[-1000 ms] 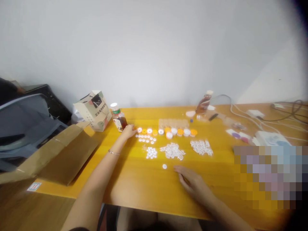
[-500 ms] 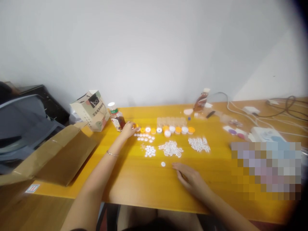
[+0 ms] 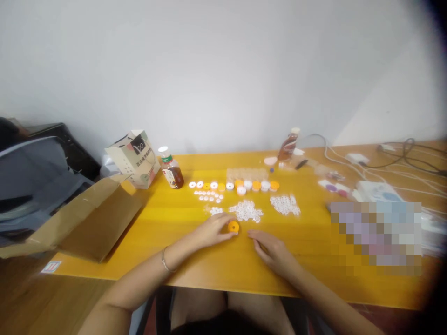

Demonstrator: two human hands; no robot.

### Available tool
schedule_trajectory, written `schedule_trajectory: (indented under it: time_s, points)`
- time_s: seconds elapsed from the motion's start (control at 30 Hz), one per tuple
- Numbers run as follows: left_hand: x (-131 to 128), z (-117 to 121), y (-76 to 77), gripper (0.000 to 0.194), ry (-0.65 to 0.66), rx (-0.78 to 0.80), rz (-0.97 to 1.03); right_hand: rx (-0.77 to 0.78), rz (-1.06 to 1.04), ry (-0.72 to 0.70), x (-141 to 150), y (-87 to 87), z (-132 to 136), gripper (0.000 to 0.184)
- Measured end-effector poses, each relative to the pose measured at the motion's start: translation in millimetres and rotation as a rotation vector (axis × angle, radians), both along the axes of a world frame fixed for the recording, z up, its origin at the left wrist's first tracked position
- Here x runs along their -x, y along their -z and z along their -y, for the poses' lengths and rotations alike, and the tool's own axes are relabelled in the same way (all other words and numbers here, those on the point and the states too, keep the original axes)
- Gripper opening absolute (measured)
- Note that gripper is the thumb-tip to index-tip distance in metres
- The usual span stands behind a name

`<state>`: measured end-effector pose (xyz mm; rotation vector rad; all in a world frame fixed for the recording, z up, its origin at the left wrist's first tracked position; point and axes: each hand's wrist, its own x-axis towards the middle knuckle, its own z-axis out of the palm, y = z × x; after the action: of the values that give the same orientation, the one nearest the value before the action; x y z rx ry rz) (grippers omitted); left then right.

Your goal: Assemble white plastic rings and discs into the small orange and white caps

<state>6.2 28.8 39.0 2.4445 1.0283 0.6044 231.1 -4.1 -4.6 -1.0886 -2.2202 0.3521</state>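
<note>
My left hand [image 3: 213, 229] pinches an orange cap [image 3: 233, 226]; at its 3 o'clock, my right hand [image 3: 272, 251] rests flat, fingers loosely spread, on the table [image 3: 195, 260].

Orange disc [image 3: 233, 227]: small, round, flat, dark hole in the centre. Sits face-up on the yellow counter [image 3: 195, 260], near the front edge, just in front of the white lace-like pile [image 3: 246, 211]. Left hand [image 3: 213, 229] has it at the fingertips, pinched from its left side. Right hand [image 3: 270, 249] lies flat just right of it, not touching.
</note>
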Motion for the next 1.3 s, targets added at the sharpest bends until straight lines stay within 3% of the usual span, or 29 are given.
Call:
schedule_trajectory:
  time_s: [0.13, 0.43, 1.03, 1.3]
  points:
    - [-7.1, 3.4, 9.5, 0.030, -0.003, -0.018, -0.029, -0.011, -0.004, -0.012, 0.7, -1.3, 0.8, 0.025]
    - [-5.7, -1.9, 21.0, 0.029, -0.011, 0.006, -0.033, -0.023, -0.010, -0.012, 0.5, 1.8, 0.1, 0.025]
    - [-4.0, 4.5, 27.2, 0.029, 0.007, 0.025, 0.030, -0.060, 0.042, -0.028, 2.6, 1.4, 0.3, 0.025]
    - [-7.0, 8.9, 35.6, 0.034, -0.040, -0.048, 0.050, -0.052, 0.072, -0.048, 3.1, -10.3, -8.8, 0.021]
